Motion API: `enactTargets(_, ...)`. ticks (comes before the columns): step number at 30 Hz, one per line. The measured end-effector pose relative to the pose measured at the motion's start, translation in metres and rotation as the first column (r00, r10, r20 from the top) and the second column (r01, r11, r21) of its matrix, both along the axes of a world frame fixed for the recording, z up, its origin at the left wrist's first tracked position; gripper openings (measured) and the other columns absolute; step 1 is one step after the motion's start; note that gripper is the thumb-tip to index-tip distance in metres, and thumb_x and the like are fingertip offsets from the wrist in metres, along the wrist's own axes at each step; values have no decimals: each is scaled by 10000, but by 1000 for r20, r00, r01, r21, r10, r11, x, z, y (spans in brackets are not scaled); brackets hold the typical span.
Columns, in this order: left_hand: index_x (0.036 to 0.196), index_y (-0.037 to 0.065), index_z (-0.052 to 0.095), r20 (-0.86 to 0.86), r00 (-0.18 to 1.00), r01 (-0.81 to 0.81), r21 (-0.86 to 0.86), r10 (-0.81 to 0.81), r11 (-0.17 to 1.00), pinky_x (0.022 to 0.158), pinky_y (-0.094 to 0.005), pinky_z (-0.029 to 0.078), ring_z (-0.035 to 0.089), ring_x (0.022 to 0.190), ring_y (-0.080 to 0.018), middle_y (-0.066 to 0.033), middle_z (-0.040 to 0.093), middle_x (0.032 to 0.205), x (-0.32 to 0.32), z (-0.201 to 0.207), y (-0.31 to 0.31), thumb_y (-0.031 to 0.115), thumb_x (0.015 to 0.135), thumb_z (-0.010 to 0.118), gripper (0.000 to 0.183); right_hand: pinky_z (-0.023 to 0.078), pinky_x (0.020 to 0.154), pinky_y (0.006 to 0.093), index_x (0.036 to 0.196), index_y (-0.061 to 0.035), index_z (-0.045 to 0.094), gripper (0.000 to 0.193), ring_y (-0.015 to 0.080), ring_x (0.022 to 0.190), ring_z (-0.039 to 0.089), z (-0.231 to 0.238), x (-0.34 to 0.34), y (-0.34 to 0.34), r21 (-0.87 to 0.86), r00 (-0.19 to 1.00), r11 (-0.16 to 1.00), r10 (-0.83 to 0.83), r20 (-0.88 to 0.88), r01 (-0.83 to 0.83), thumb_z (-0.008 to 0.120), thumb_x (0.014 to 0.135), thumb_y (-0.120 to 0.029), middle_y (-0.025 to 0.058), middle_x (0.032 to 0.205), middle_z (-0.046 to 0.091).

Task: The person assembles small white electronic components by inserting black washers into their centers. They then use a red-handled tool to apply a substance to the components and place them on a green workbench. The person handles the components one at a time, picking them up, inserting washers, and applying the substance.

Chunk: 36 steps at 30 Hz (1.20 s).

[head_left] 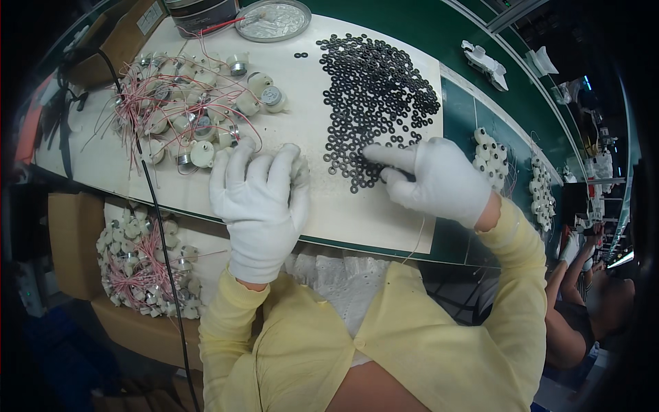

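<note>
My left hand (255, 199), in a white glove, rests on the white tabletop (357, 223) near its front edge. Its fingers are spread beside a heap of small round cream-and-metal motors (202, 154) with pink wires; no object shows in it. My right hand (436, 177), also gloved in white, reaches in from the right. Its index finger is stretched out onto the near part of a wide spread of small black rings (374, 89), with the thumb apart below it. Whatever lies right under that fingertip is hidden.
A round metal tin lid (273, 20) and a dark can (202, 15) stand at the back. Cardboard boxes (113, 41) hold the left side, one below with more wired motors (147, 264). A black cable (154, 206) hangs across. More cream parts (489, 159) lie at right; another person (583, 309) sits beyond.
</note>
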<state>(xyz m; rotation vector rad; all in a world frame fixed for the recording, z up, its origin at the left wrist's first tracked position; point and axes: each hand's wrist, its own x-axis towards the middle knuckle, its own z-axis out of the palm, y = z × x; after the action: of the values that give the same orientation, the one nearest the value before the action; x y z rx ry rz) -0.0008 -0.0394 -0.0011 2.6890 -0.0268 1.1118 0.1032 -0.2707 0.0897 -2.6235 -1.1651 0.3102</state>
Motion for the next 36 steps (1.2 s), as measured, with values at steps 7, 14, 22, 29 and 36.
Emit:
enactTargets(7, 1078, 136, 721, 23, 1000, -8, -3, 8, 1000, 1042, -530, 431, 591, 1118, -311, -43, 647, 947, 0, -2, -1, 164, 790, 802, 301, 547, 584, 371, 1124, -65, 785, 320, 310, 553, 665, 3, -4, -2, -111, 1000, 994, 22, 12, -20, 646, 860, -181, 184, 640, 645)
enactTargets(14, 1169, 143, 723, -27, 1000, -2, 13, 2, 1000, 1077, -528, 423, 600, 1145, -327, -56, 647, 977, -3, 0, 0, 166, 820, 799, 358, 571, 623, 364, 1110, -58, 788, 293, 308, 619, 709, 1, -4, -9, -1, 995, 997, -80, -52, 80, 643, 881, -168, 190, 712, 696)
enactTargets(22, 1180, 139, 718, -40, 999, 2, 14, -1, 1000, 1092, -531, 410, 592, 1154, -333, -65, 642, 988, -3, -1, 0, 174, 829, 791, 360, 578, 669, 371, 1061, -56, 784, 265, 300, 665, 719, 3, -1, -18, 68, 973, 982, -160, -168, 174, 621, 894, -183, 169, 747, 720)
enactTargets(29, 1104, 125, 728, -18, 1000, 16, -8, -16, 1000, 1038, -535, 433, 605, 1110, -335, -58, 647, 943, -1, 2, 0, 163, 804, 799, 311, 572, 671, 320, 972, -6, 744, 184, 212, 680, 741, -1, -5, -54, 91, 898, 920, -345, -273, 381, 665, 923, -165, 112, 780, 755)
enactTargets(36, 1054, 118, 729, 4, 1000, 24, -10, -24, 1000, 982, -526, 451, 610, 1079, -327, -50, 639, 897, 1, 4, 0, 146, 781, 802, 283, 563, 690, 277, 1108, 14, 690, 209, 139, 697, 716, -42, -27, -80, 261, 839, 811, -440, -321, 524, 657, 983, -149, 61, 832, 763)
